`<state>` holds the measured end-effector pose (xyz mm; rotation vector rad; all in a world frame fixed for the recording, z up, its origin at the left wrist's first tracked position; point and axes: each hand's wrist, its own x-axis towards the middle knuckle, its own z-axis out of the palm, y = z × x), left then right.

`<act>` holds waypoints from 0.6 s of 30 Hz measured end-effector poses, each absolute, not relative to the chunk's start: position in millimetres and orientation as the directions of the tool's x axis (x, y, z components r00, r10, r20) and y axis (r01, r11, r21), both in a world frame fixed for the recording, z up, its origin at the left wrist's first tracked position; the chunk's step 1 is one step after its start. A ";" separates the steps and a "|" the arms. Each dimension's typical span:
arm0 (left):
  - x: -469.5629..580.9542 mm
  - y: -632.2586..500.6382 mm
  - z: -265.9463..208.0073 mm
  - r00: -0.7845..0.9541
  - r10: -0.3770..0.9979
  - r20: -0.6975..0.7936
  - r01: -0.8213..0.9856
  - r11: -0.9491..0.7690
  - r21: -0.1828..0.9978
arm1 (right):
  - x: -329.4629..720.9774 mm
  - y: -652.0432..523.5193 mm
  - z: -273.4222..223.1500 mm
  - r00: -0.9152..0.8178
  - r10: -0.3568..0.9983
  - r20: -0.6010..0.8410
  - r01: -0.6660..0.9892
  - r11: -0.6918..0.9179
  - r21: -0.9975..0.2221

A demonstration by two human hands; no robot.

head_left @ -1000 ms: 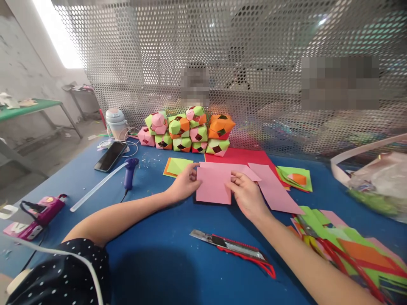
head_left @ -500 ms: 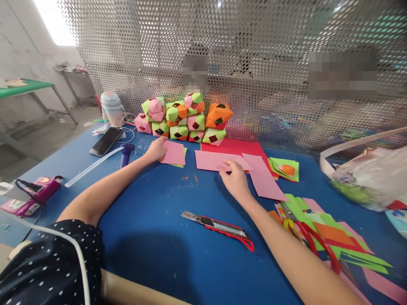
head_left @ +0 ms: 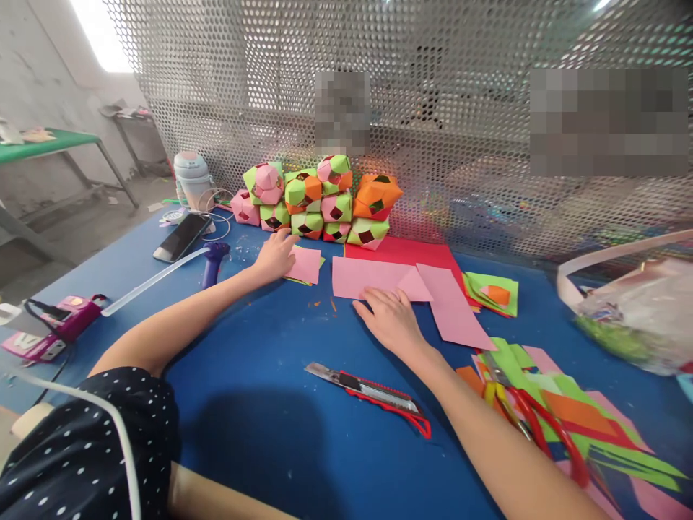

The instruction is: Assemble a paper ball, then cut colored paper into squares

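Observation:
My left hand [head_left: 275, 257] rests at the left edge of a small stack of square papers, its fingers loosely spread. A pink square [head_left: 304, 266] tops that stack, with green edges showing under it. My right hand [head_left: 394, 318] lies with its fingers stretched out over the lower edge of a pink paper strip [head_left: 357, 274]. A second pink strip [head_left: 458, 310] slants down beside it, on the right. Both strips lie partly over a red sheet [head_left: 411, 250]. Below my hands, a red utility knife [head_left: 373, 393] lies on the blue table with its blade out.
Folded paper balls [head_left: 306, 193] are stacked against the perforated metal screen [head_left: 460, 144]. Scissors [head_left: 533, 415] lie on paper scraps [head_left: 585, 412] at right, near a plastic bag [head_left: 639, 303]. At left are a glue gun [head_left: 214, 263], a phone [head_left: 182, 237], a bottle [head_left: 193, 180] and a power strip [head_left: 54, 328].
My right hand has flattened from bent fingers to fingers laid out over the strip. My left hand has spread and shifted slightly at the stack. The camera view has shifted a little.

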<state>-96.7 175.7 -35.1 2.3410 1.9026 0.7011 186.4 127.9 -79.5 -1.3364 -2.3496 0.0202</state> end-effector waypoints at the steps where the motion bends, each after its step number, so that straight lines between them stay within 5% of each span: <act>1: -91.4 172.5 -34.2 0.190 0.932 0.307 0.910 -0.285 0.301 | 184.3 123.4 -75.5 -0.456 0.818 0.350 0.811 0.544 -0.215; 8: -37.6 165.9 -38.3 0.464 0.858 0.220 0.812 -0.511 0.281 | 179.4 113.1 -48.3 -0.535 0.806 0.253 0.772 0.588 -0.241; 18: -2.5 202.8 -49.9 0.438 0.888 0.136 0.828 -0.458 0.324 | 216.9 137.7 -46.5 -0.150 0.980 0.134 0.920 0.188 -0.343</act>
